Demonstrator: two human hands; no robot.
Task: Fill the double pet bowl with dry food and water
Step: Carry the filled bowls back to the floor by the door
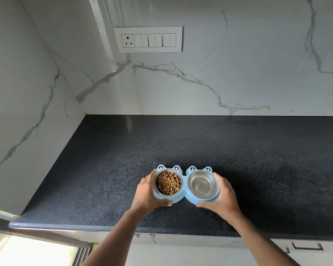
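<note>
A light blue double pet bowl (185,191) with frog-eye bumps sits on the black granite counter (181,146), near its front edge. Brown dry food (168,182) fills its left steel cup. The right steel cup (202,184) looks shiny; whether it holds water I cannot tell. My left hand (147,194) wraps the holder's left end, thumb at the front. My right hand (223,196) clasps the right end the same way.
White marble walls rise behind and to the left of the counter. A switch panel with a socket (148,39) hangs on the back wall. Cabinet fronts with a handle (306,245) lie below the counter edge.
</note>
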